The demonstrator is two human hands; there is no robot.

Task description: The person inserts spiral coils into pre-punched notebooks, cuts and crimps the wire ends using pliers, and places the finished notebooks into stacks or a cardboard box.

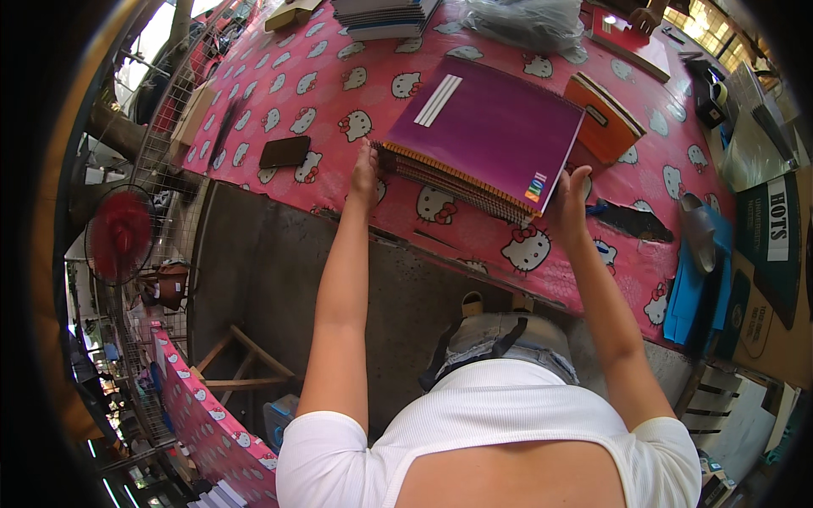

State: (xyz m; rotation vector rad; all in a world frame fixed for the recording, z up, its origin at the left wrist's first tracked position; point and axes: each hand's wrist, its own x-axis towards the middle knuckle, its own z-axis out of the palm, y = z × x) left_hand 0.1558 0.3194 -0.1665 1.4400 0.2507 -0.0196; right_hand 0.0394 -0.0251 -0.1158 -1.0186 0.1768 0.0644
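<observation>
A stack of spiral notebooks (487,127) with a purple cover on top lies on the pink patterned tablecloth, its bound edge facing me. My left hand (365,176) is at the stack's left corner, fingers stretched out along the side. At the right near corner stands my right hand (571,203), its thumb apart from the fingers and its palm toward the notebooks. Neither hand's fingers wrap round the stack. An orange notebook stack (603,123) leans close to the right side of the purple one. To the left lies a dark phone (284,152).
Along the far side are a pile of books (385,19), a clear plastic bag (529,24) and a red book (631,42) with another person's hand (645,20) on it. Blue sheets (696,284), a tape dispenser (713,106) and cardboard boxes (762,330) crowd the right. A red fan (121,233) stands left.
</observation>
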